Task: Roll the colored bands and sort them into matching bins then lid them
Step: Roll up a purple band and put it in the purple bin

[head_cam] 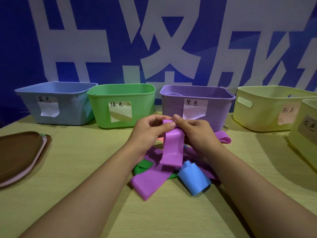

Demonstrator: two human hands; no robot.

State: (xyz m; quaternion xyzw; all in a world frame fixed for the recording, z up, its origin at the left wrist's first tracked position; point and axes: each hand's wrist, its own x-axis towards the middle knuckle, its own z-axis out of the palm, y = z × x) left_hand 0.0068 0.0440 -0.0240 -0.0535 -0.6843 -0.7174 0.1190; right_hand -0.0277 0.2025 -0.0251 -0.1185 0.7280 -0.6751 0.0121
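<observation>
blue band (193, 180), pile (151, 179) partly hidden by hands

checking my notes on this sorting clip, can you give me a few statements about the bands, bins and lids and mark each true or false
1. Both hands hold a purple band. True: the left hand and right hand pinch its top end.
2. The purple bin already has its lid on. False: it stands open, as do the blue bin and green bin.
3. A blue band lies in the pile on the table. True.
4. The lids are stacked at the right of the table. False: they lie at the left, in front of the blue bin.
5. The green bin stands between the blue and purple bins. True.
</observation>
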